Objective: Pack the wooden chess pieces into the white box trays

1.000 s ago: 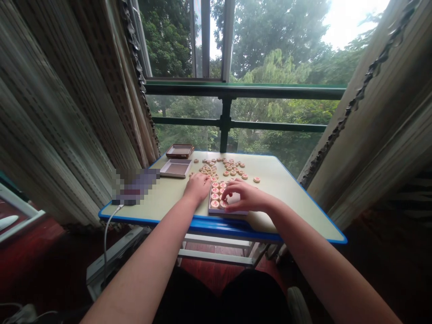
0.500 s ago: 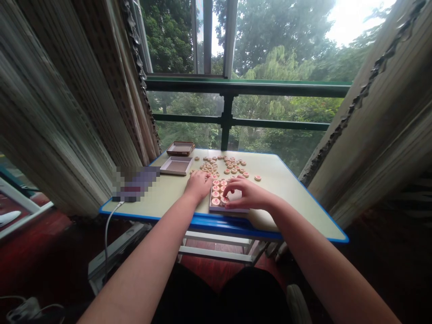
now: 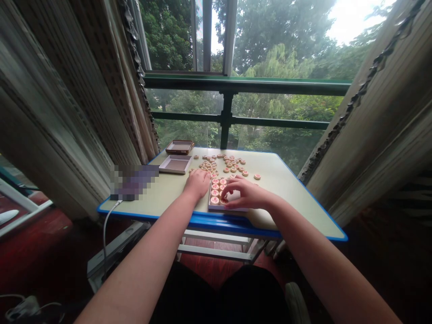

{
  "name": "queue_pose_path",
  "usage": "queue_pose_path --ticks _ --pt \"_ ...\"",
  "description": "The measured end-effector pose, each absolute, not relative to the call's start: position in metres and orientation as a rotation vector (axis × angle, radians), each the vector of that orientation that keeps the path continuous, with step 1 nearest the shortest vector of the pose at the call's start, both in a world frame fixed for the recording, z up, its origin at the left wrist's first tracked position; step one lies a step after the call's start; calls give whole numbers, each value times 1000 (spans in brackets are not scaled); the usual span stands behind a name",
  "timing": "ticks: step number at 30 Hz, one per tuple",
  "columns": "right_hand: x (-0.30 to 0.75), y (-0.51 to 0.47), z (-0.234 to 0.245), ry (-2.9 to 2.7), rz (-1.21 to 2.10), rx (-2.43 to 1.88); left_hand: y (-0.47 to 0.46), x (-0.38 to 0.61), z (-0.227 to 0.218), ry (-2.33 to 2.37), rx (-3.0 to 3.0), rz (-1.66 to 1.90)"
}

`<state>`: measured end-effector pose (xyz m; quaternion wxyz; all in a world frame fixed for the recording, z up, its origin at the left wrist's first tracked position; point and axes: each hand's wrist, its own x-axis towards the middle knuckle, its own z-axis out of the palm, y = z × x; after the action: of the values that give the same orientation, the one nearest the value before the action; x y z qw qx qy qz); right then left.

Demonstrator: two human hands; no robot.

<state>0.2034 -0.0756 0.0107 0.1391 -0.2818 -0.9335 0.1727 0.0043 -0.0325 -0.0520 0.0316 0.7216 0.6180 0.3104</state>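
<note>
A shallow box (image 3: 232, 209) lies near the front edge of the table, with round wooden Chinese chess pieces with red characters (image 3: 215, 193) in two columns on its left side. My right hand (image 3: 248, 192) reaches over the box from the right, its thumb and index finger curved round a Chinese chess piece (image 3: 223, 201) at the near end of the second column. Against the box's far left corner, my left hand (image 3: 197, 183) is closed, fingers bent down and fingertips mostly hidden. Loose pieces (image 3: 232, 164) lie scattered beyond both hands, some partly hidden by them.
At the table's back left are an open tray-like lid (image 3: 175, 164) and a brown-edged box (image 3: 179, 146). A blurred-out device (image 3: 135, 182) with a white cable (image 3: 107, 225) occupies the left edge. Curtains flank the table (image 3: 297, 207), and a green window railing (image 3: 249, 85) stands behind it.
The view has shifted very slightly. My right fingers remain at the same piece in the box, now covering more of it; my left hand keeps its place by the corner.
</note>
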Motion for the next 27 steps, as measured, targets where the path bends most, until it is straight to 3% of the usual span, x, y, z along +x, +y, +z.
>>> queue_pose_path --ticks 8,18,22,27 --pt "208 -73 11 -2576 480 -836 -32 3 -53 1884 2218 1000" --pt "243 -35 4 -1567 152 -1256 -38 9 -47 1732 2170 1217" --pt "251 -30 1 -1655 33 -1528 -37 7 -48 1824 2107 1269" --pt "253 -43 -7 -1867 43 -1464 -37 7 -47 1823 2152 1209"
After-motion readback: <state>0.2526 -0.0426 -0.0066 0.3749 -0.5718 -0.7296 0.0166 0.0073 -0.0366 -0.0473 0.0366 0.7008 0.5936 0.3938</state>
